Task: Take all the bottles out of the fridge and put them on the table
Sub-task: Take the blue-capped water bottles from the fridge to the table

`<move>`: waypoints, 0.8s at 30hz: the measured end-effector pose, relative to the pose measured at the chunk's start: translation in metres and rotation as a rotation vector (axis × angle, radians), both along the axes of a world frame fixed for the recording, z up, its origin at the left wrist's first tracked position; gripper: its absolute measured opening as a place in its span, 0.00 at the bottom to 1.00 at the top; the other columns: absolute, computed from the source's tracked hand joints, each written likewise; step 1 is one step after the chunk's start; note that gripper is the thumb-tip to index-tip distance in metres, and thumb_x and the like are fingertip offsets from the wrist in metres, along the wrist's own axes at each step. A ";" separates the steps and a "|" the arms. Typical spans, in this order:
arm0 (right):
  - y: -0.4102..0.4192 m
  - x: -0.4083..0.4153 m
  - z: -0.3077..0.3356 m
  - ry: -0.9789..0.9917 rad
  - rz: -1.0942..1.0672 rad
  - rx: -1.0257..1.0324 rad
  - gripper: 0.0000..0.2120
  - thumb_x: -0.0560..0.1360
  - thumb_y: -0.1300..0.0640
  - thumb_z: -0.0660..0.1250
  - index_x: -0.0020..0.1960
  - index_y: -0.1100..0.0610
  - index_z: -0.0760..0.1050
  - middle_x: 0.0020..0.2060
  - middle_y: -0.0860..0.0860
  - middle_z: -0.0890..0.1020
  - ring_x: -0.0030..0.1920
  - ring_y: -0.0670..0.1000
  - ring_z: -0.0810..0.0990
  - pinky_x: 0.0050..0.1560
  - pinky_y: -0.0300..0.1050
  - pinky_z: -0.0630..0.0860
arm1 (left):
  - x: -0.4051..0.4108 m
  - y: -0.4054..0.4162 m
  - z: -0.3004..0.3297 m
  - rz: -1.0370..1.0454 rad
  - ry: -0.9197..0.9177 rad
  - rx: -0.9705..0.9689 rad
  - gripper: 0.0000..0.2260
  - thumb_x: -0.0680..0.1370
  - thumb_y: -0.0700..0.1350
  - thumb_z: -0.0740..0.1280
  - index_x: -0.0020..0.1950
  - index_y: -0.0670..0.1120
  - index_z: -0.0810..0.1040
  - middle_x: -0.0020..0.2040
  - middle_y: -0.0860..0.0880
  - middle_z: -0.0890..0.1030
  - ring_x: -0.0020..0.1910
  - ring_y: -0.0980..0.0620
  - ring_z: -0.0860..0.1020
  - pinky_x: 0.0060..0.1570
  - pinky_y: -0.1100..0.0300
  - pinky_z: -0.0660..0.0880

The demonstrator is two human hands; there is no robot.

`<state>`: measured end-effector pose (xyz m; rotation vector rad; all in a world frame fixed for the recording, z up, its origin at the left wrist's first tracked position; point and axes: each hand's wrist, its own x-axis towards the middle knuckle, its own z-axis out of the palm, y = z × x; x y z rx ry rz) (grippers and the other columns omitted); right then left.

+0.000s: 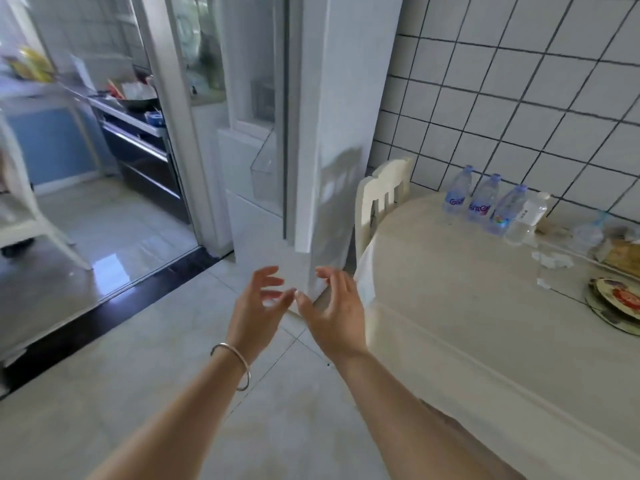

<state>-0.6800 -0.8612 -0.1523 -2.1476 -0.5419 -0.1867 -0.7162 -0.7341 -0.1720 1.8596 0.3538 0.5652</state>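
Observation:
The white fridge (332,133) stands ahead of me with its door (256,188) swung open to the left; the clear door shelf (266,168) looks empty. Several water bottles stand in a row at the back of the cream table (450,306) by the tiled wall: three blue-capped ones (457,192) (485,199) (505,211) and a white-capped one (526,220). My left hand (258,306), with a bangle on the wrist, and my right hand (332,313) hover low in front of the fridge, fingers spread, holding nothing.
A cream chair (381,199) stands between the fridge and the table. A plate (616,303), food and scraps of paper lie at the table's right side. To the left a doorway opens on a kitchen with a stove counter (131,112). A white stand (24,209) is at far left.

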 end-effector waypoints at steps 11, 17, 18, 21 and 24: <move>0.195 0.022 0.021 -0.116 0.109 -0.058 0.23 0.74 0.46 0.63 0.65 0.55 0.66 0.63 0.49 0.72 0.64 0.50 0.68 0.60 0.45 0.68 | 0.010 0.193 0.008 0.116 -0.073 -0.051 0.09 0.76 0.48 0.66 0.51 0.62 0.72 0.47 0.53 0.80 0.48 0.51 0.80 0.47 0.59 0.75; 0.300 0.107 0.042 -0.143 0.038 0.024 0.21 0.75 0.47 0.62 0.65 0.55 0.66 0.62 0.49 0.73 0.63 0.49 0.69 0.62 0.45 0.69 | 0.092 0.290 0.038 0.097 -0.110 0.038 0.09 0.78 0.47 0.63 0.59 0.52 0.71 0.46 0.58 0.76 0.46 0.57 0.78 0.39 0.71 0.73; 0.316 0.122 0.048 -0.135 0.029 0.035 0.21 0.75 0.48 0.62 0.65 0.54 0.66 0.62 0.49 0.72 0.63 0.49 0.69 0.62 0.44 0.68 | 0.106 0.305 0.047 0.088 -0.115 0.066 0.10 0.78 0.46 0.63 0.59 0.52 0.71 0.46 0.58 0.77 0.45 0.60 0.77 0.39 0.73 0.73; 0.363 0.166 0.064 -0.093 -0.010 0.058 0.21 0.76 0.48 0.62 0.65 0.54 0.66 0.63 0.49 0.72 0.63 0.49 0.69 0.58 0.40 0.65 | 0.145 0.346 0.067 0.034 -0.131 0.103 0.10 0.78 0.47 0.64 0.58 0.54 0.71 0.48 0.53 0.79 0.46 0.60 0.78 0.40 0.74 0.72; 0.401 0.204 0.077 -0.067 -0.054 0.092 0.21 0.75 0.48 0.62 0.65 0.53 0.65 0.63 0.48 0.72 0.63 0.49 0.69 0.57 0.41 0.64 | 0.184 0.386 0.082 0.006 -0.149 0.116 0.09 0.78 0.47 0.63 0.57 0.57 0.70 0.48 0.52 0.79 0.47 0.58 0.79 0.41 0.75 0.72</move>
